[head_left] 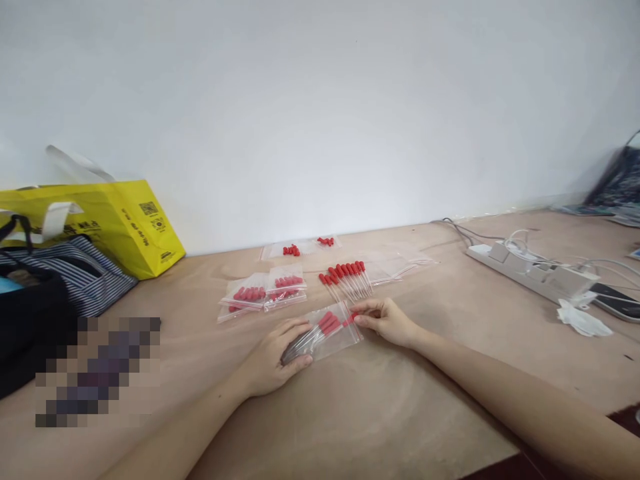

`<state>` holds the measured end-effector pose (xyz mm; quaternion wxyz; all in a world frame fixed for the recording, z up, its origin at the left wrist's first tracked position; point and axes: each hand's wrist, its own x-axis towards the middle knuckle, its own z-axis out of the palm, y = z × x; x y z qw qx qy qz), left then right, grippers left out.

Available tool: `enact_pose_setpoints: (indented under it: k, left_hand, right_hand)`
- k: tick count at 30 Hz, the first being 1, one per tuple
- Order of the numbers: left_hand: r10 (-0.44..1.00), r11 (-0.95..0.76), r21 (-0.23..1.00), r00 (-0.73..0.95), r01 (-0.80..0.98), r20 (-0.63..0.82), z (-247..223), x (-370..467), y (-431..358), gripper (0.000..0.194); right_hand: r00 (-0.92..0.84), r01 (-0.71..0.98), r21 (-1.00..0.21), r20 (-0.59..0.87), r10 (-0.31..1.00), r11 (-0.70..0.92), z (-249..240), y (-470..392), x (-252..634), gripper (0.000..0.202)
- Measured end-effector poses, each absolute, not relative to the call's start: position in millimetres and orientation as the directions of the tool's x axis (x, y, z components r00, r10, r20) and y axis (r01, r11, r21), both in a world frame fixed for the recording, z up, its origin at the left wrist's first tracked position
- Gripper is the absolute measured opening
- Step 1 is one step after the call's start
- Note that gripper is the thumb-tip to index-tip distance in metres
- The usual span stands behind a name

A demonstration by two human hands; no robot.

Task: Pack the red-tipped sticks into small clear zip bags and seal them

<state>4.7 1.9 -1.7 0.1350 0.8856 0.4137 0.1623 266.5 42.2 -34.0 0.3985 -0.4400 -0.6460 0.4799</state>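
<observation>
My left hand is closed around the left end of a clear zip bag that holds several thin droppers with red tops. At the bag's right-hand opening, my right hand pinches the red top of another dropper, which lies partly within the bag. Just behind, a row of loose red-topped droppers lies on the table. Filled clear bags with red tops showing are stacked to the left of the row. Flat clear bags lie to its right.
Near the wall are two small heaps of red caps on clear bags. A yellow bag and a striped bag stand at left. A power strip with cables, a crumpled tissue and a dark phone lie at right.
</observation>
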Motion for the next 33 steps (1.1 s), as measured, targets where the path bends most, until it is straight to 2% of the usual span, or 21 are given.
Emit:
enact_pose_setpoints:
  k: [6, 9, 12, 17, 19, 22, 24, 26, 30, 31, 33]
  left_hand:
    - [0.77, -0.629, 0.386, 0.608, 0.675, 0.192, -3, 6, 2, 0.042]
    - [0.77, -0.629, 0.391, 0.608, 0.673, 0.192, -2, 6, 2, 0.041]
    - [0.768, -0.631, 0.391, 0.611, 0.671, 0.192, -1, 6, 2, 0.041]
    - [0.773, -0.627, 0.387, 0.598, 0.676, 0.21, -1, 6, 1, 0.045]
    - [0.781, -0.619, 0.385, 0.588, 0.685, 0.21, -1, 6, 1, 0.046]
    - [0.79, -0.608, 0.386, 0.579, 0.694, 0.202, -1, 6, 0, 0.046]
    - [0.796, -0.599, 0.388, 0.574, 0.7, 0.193, 0, 6, 0, 0.046]
    - [0.797, -0.597, 0.389, 0.574, 0.701, 0.189, 0, 6, 1, 0.045]
    - [0.788, -0.607, 0.397, 0.586, 0.688, 0.188, -1, 5, 0, 0.046]
    - [0.786, -0.609, 0.4, 0.59, 0.685, 0.188, -2, 4, 0, 0.046]
    - [0.786, -0.607, 0.405, 0.59, 0.684, 0.182, -2, 4, -1, 0.046]
  right_hand:
    - [-0.439, 0.035, -0.995, 0.072, 0.896, 0.097, -28, 48, 256, 0.038]
    - [-0.521, 0.077, -0.997, -0.029, 0.853, 0.013, -24, 52, 252, 0.045]
    - [-0.519, 0.129, -0.992, -0.073, 0.851, -0.007, -25, 58, 246, 0.046]
    - [-0.363, 0.098, -0.986, 0.092, 0.927, 0.136, -31, 60, 240, 0.039]
    - [-0.423, 0.131, -0.98, 0.078, 0.903, 0.146, -29, 61, 245, 0.032]
    - [-0.489, 0.285, -0.942, 0.016, 0.872, 0.177, -18, 73, 255, 0.018]
    - [-0.408, 0.423, -0.859, 0.106, 0.907, 0.29, -7, 87, 256, 0.008]
    - [-0.316, 0.592, -0.715, 0.218, 0.923, 0.372, 4, 103, 247, 0.006]
    - [-0.243, 0.879, -0.346, 0.268, 0.932, 0.329, 15, 129, 209, 0.022]
    - [-0.232, 0.904, -0.296, 0.268, 0.935, 0.309, 15, 134, 199, 0.025]
    - [-0.216, 0.919, -0.271, 0.257, 0.942, 0.285, 12, 142, 183, 0.027]
